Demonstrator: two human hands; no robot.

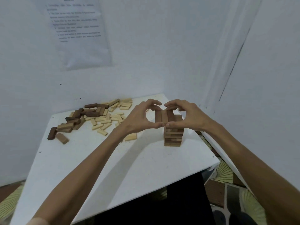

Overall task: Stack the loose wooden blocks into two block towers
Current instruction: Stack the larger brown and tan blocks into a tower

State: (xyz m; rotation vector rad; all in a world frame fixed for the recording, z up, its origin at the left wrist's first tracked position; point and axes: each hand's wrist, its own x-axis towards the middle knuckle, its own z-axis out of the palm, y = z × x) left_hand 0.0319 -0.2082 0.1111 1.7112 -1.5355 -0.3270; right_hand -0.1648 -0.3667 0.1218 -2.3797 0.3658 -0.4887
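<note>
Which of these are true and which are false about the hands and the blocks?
1. The left hand and the right hand both grip the top layer of the tower. True.
2. Two towers stand on the table. False: only one tower stands there.
3. The loose blocks lie on the person's left of the tower. True.
4. All the loose blocks are dark. False: many are pale, some dark.
5. A sheet of paper hangs on the wall. True.
</note>
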